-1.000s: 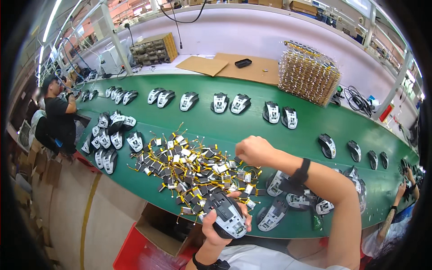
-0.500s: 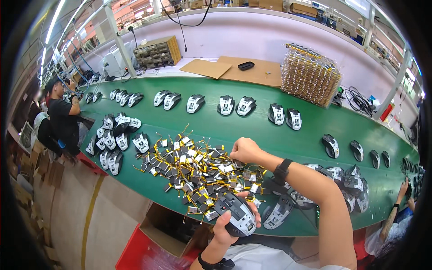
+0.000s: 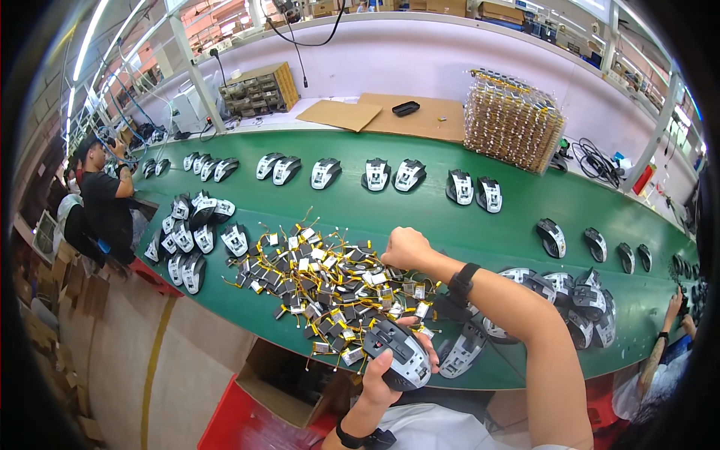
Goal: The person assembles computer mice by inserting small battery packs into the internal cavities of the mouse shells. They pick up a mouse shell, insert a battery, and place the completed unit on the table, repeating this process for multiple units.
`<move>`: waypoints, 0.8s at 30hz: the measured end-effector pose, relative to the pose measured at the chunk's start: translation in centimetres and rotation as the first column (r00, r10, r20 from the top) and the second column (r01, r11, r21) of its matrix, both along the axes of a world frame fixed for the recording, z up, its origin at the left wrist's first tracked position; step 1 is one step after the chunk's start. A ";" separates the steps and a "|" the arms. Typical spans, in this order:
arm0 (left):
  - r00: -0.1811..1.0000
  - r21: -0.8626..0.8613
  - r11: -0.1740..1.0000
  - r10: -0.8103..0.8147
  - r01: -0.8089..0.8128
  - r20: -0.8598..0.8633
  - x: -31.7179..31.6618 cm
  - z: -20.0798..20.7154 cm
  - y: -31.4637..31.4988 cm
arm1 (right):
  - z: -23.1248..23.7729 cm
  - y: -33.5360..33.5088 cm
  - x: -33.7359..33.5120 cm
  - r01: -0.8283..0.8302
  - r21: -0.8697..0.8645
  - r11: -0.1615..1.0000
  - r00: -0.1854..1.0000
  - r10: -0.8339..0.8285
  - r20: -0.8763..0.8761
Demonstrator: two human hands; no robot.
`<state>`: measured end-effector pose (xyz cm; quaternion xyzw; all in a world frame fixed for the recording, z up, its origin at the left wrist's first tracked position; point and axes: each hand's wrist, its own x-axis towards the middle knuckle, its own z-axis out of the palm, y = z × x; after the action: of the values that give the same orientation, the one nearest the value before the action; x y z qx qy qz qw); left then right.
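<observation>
Here, low in the middle of the frame, the left hand (image 3: 384, 369) is wrapped around a dark grey computer mouse shell (image 3: 398, 352), fingers curled under it and thumb along its near side, holding it just above the near edge of the green belt (image 3: 450, 214). Just above it, the right hand (image 3: 405, 249) is closed, its fingers pinched down into the heap of small batteries with yellow wires (image 3: 319, 281); what it grips among them cannot be told, since the knuckles hide the fingertips. A black wristband (image 3: 461, 281) sits on that forearm, which crosses the lower right of the frame and covers part of the belt.

The heap spreads over the centre of the belt, left of the right hand and touching the held shell's far end. To the right of the forearm lies a cluster of mouse shells (image 3: 570, 300), partly hidden behind the arm. Another cluster of shells (image 3: 191, 232) lies at the left of the belt. A row of single shells (image 3: 375, 176) runs along the far side of the belt, from upper left toward the right edge.

Beyond the belt, in the upper middle, flat cardboard sheets (image 3: 382, 116) lie on a white bench, with a stack of clear trays (image 3: 510, 124) to their right. At the far left a person in a black shirt (image 3: 105, 202) stands at the belt's end. At the lower right edge, another person's hand (image 3: 675, 307) reaches toward the belt.
</observation>
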<state>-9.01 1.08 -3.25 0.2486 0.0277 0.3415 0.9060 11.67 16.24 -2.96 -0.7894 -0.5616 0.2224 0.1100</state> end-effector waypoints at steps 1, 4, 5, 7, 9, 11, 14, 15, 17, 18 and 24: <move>1.000 0.006 1.000 0.016 -0.016 -0.016 -0.1 -0.1 -0.2 | -0.1 -0.2 0.4 -0.008 0.045 0.999 1.000 0.009 -0.029; 1.000 -0.026 0.999 0.018 -0.018 -0.017 -0.2 -0.4 -0.2 | 0.0 -0.8 1.2 -0.054 0.161 0.985 0.992 0.072 -0.104; 1.000 -0.047 0.999 0.012 -0.012 -0.010 -0.3 -0.5 -0.2 | 0.4 -1.0 1.3 -0.088 0.188 0.978 0.986 0.112 -0.122; 1.000 -0.052 0.999 0.005 -0.005 -0.009 0.0 -0.5 -0.2 | 0.6 -1.2 1.2 -0.157 0.216 0.964 0.971 0.190 -0.143; 1.000 -0.040 0.999 -0.019 0.019 0.001 0.3 -0.5 -0.3 | 0.3 -1.2 0.6 -0.227 0.219 0.949 0.953 0.262 -0.150; 0.999 -0.019 0.999 -0.047 0.048 0.022 0.4 -0.5 -0.4 | -0.6 -1.2 0.7 -0.246 0.237 0.940 0.957 0.275 -0.097; 0.998 0.013 1.000 0.003 -0.002 -0.056 0.2 0.0 -0.3 | -0.2 -1.7 1.5 -0.208 0.395 0.895 0.958 0.268 -0.103; 0.995 0.027 0.999 0.029 -0.026 -0.098 0.1 0.2 -0.3 | 0.2 -2.5 2.1 -0.175 0.447 0.877 0.917 0.310 -0.250; 0.991 0.022 0.995 0.102 -0.100 -0.087 -0.3 0.4 0.2 | 3.1 -4.7 1.6 -0.104 0.526 0.844 0.745 0.417 -0.521; 0.990 0.009 0.993 0.121 -0.120 -0.080 -0.3 0.5 0.4 | 4.2 -6.4 1.8 -0.030 0.481 0.876 0.647 0.384 -0.659; 0.962 -0.015 0.975 0.217 -0.223 -0.166 1.4 2.0 1.3 | 10.4 -17.1 -0.2 -0.158 0.532 0.831 0.849 0.390 -0.357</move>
<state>-7.63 2.39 -1.26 0.2561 0.1350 0.4180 0.8611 11.45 -0.87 7.45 -0.5708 -0.6680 0.2655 0.3968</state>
